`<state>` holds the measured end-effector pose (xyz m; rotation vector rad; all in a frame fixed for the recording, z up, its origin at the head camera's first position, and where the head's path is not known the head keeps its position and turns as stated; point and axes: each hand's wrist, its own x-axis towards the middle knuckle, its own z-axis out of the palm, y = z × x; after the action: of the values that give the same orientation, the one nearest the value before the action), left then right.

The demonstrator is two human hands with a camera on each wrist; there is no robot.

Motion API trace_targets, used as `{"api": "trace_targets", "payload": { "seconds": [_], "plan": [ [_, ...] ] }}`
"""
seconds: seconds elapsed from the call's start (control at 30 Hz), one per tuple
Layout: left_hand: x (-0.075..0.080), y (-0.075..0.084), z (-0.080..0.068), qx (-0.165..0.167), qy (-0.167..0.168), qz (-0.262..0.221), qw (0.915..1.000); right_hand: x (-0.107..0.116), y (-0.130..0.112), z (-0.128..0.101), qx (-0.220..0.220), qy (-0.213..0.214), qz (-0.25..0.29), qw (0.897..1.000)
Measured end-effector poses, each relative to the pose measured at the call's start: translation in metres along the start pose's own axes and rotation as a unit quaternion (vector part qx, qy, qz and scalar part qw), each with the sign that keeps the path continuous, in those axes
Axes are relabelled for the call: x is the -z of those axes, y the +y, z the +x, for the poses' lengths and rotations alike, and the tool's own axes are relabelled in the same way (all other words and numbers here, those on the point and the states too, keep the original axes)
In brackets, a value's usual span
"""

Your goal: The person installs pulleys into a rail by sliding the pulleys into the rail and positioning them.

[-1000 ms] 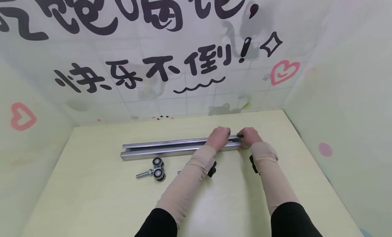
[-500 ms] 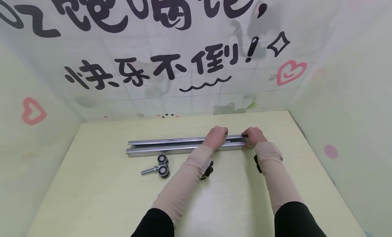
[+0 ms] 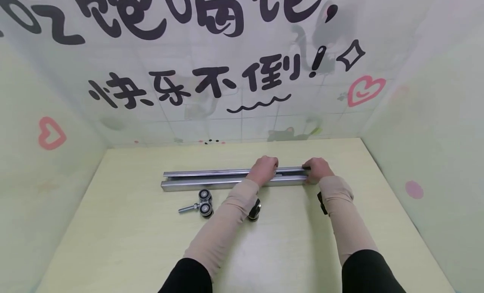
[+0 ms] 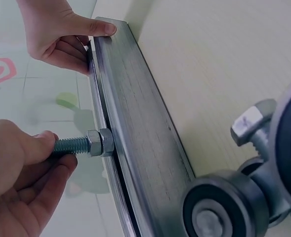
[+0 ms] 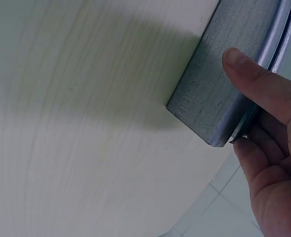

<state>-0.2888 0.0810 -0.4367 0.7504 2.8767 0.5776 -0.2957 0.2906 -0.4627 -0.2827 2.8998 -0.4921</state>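
A long steel channel rail [image 3: 204, 184] lies on the table with its slot facing up. My left hand [image 3: 263, 170] is over the rail, right of its middle. In the left wrist view, the thumb and fingers pinch a threaded bolt [image 4: 72, 145] with nuts on it, which stands out of the slot; whatever it joins inside the rail is hidden. At the rail's right end my right hand [image 3: 319, 169] grips the channel, its thumb [image 5: 236, 59] on the near side wall and its fingers at the far side.
Left of my left forearm, a roller trolley [image 3: 205, 204] with a threaded stem lies in front of the rail. Another roller [image 3: 254, 213] shows partly behind my left wrist. Printed walls [image 3: 242, 125] stand behind the table [image 3: 287, 242] and on both sides.
My left hand has slid leftward along the rail, away from my right hand. The right hand keeps its grip on the rail's end. The head view has shifted slightly.
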Motion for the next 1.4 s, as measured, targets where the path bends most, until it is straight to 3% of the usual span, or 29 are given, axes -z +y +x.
{"api": "trace_targets", "payload": {
  "seconds": [0.6, 1.4],
  "plan": [
    [0.008, -0.026, -0.019, 0.000, 0.025, -0.003, 0.9997, -0.002, -0.001, -0.001, -0.001, -0.003, -0.017, 1.000],
    [0.025, -0.059, -0.045, 0.027, 0.005, -0.030, 0.9992, -0.004, 0.000, 0.000, 0.016, 0.006, -0.020, 1.000]
  ]
}}
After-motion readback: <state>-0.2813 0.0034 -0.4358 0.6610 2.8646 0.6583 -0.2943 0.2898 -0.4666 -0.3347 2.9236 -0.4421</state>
